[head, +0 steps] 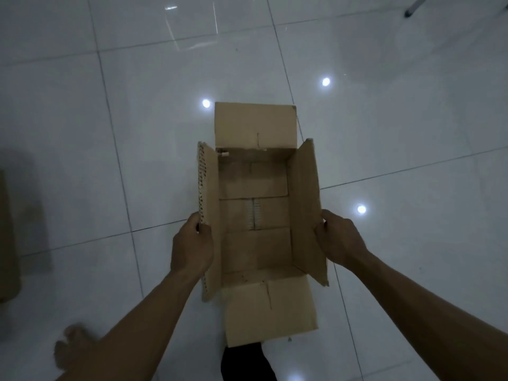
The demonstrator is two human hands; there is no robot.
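Note:
An open brown cardboard box (255, 215) is in the middle of the head view, above a white tiled floor. All its top flaps stand open and its inside looks bare except for the folded bottom flaps. My left hand (192, 246) grips the box's left side flap, whose outer edge is torn and shows the corrugation. My right hand (339, 237) grips the right side flap near its outer edge. The far flap (255, 125) and the near flap (270, 312) fold outward.
The glossy tiled floor (137, 105) reflects several ceiling lights. Another brown cardboard piece (8, 237) stands at the left edge. A bare foot (72, 345) shows at lower left, dark trousers (244, 364) below the box, and a furniture leg (415, 5) at top right.

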